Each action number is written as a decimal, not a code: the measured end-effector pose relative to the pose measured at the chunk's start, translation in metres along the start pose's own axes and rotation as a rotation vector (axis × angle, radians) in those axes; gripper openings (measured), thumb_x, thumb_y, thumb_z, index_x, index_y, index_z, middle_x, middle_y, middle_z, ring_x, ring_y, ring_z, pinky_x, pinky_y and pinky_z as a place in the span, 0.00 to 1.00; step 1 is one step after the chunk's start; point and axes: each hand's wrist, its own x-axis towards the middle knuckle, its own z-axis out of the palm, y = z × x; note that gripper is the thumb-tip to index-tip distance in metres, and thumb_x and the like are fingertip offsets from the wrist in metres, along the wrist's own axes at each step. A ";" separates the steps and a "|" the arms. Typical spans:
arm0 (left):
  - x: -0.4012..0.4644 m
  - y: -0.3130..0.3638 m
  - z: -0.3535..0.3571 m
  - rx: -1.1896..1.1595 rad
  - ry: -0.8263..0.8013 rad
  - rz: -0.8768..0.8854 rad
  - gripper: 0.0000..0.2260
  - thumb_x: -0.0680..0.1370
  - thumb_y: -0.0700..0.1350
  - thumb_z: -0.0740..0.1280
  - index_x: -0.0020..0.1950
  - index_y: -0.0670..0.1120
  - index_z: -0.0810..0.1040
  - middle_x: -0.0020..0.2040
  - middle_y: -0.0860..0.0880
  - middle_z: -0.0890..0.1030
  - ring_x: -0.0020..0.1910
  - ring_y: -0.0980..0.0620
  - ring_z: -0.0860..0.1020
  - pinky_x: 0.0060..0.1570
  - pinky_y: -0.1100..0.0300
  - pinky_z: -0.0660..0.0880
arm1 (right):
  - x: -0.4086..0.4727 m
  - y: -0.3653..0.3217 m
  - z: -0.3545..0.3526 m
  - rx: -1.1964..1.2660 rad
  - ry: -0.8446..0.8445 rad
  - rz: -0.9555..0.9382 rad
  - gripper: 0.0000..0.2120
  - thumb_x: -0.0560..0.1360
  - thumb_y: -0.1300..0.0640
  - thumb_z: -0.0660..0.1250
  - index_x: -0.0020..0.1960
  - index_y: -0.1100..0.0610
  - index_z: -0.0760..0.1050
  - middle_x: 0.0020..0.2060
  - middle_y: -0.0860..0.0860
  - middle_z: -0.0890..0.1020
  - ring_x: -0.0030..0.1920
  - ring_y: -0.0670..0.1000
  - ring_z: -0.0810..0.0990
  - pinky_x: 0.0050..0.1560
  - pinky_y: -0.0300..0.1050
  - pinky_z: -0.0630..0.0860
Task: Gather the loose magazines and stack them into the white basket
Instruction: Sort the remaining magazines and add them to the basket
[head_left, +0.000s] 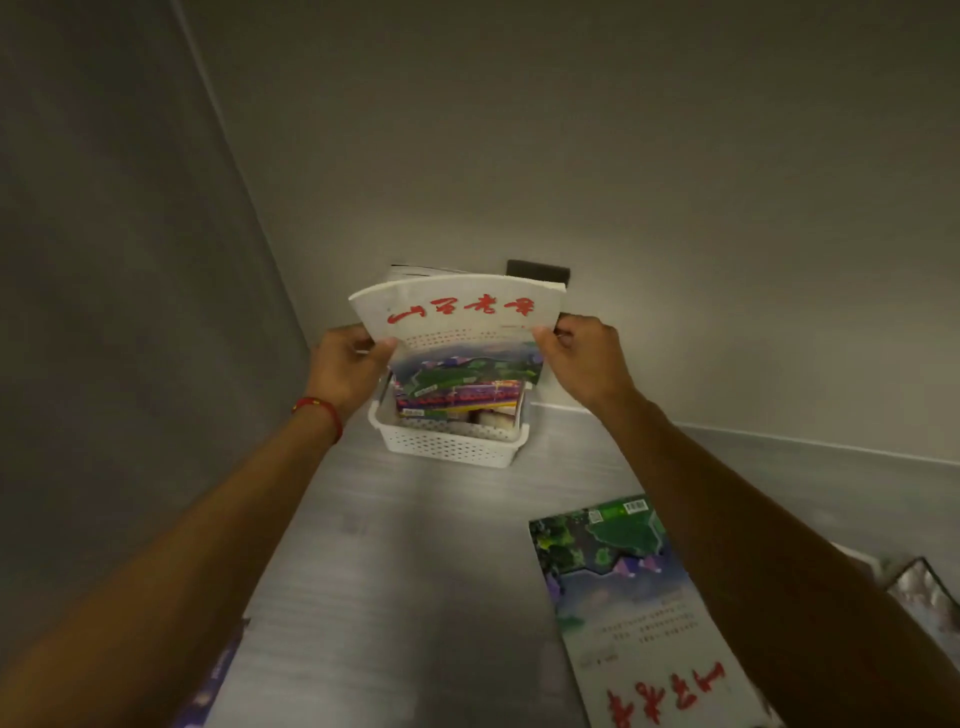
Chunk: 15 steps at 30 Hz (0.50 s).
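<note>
Left hand (345, 364) and right hand (582, 358) each pinch a side edge of the white, red-titled magazine (457, 322), standing upright with its lower end apparently inside the white perforated plastic basket (449, 444). Another loose magazine with a green-and-purple cover (639, 597) lies flat on the grey surface (415, 571), nearer the right arm.

Your basket (451, 448) sits on the worktop (405, 561) at the back, close to the wall (623, 156). Magazines stand in it; the nearest magazine (457, 312) is between your left hand (347, 364) and right hand (584, 358). Another magazine (628, 597) lies nearer you, on the right.
</note>
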 end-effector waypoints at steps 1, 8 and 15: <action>0.007 -0.007 0.001 -0.015 0.000 -0.019 0.12 0.77 0.38 0.68 0.60 0.38 0.81 0.59 0.39 0.83 0.57 0.40 0.82 0.56 0.43 0.80 | 0.006 0.003 0.006 -0.001 -0.015 0.010 0.15 0.79 0.50 0.65 0.55 0.60 0.79 0.59 0.54 0.83 0.46 0.48 0.80 0.35 0.25 0.69; 0.042 -0.035 0.012 -0.169 0.077 -0.130 0.12 0.77 0.36 0.68 0.60 0.40 0.81 0.59 0.41 0.83 0.57 0.42 0.82 0.57 0.45 0.80 | 0.027 0.003 0.040 0.007 -0.038 0.002 0.13 0.81 0.53 0.62 0.56 0.60 0.80 0.57 0.56 0.83 0.47 0.51 0.82 0.37 0.25 0.72; 0.064 -0.052 0.007 -0.175 0.081 -0.092 0.10 0.76 0.39 0.69 0.54 0.52 0.82 0.59 0.45 0.84 0.56 0.45 0.82 0.51 0.48 0.82 | 0.027 0.004 0.053 -0.026 -0.078 -0.032 0.12 0.81 0.53 0.62 0.52 0.61 0.79 0.58 0.57 0.83 0.48 0.54 0.84 0.37 0.31 0.76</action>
